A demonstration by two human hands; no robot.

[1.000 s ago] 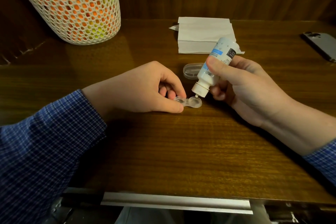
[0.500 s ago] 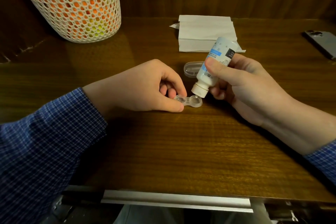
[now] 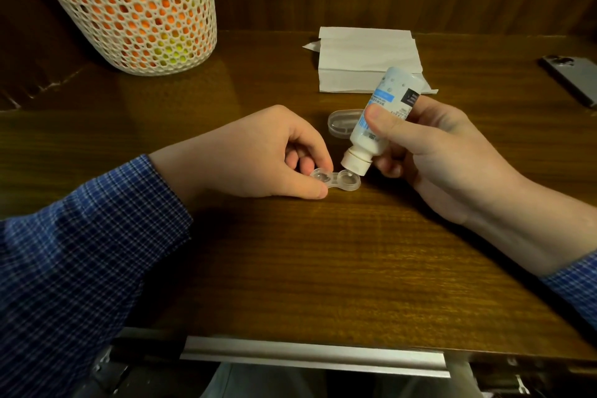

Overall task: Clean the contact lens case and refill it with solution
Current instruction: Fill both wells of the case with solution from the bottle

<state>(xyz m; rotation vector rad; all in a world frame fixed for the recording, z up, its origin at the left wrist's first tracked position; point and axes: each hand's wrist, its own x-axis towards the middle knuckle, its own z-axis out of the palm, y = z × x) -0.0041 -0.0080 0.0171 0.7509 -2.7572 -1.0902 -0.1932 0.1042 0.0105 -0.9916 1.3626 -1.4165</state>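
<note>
A clear two-well contact lens case (image 3: 336,180) lies flat on the wooden table (image 3: 323,262). My left hand (image 3: 258,155) pinches its left well between thumb and fingers. My right hand (image 3: 436,152) grips a small white solution bottle (image 3: 381,119) with a blue label, tipped nozzle-down. The nozzle hangs right over the case's right well, nearly touching it. A clear lid (image 3: 342,123) of the case lies on the table just behind the bottle, partly hidden by it.
A white mesh basket (image 3: 129,3) with orange and yellow contents stands at the back left. A folded white tissue (image 3: 365,58) lies behind the hands. A phone (image 3: 571,77) rests at the right edge. A wood wall closes the back.
The bottle's nozzle has dropped slightly and moved closer over the right well. My left hand keeps the case in the same spot.
</note>
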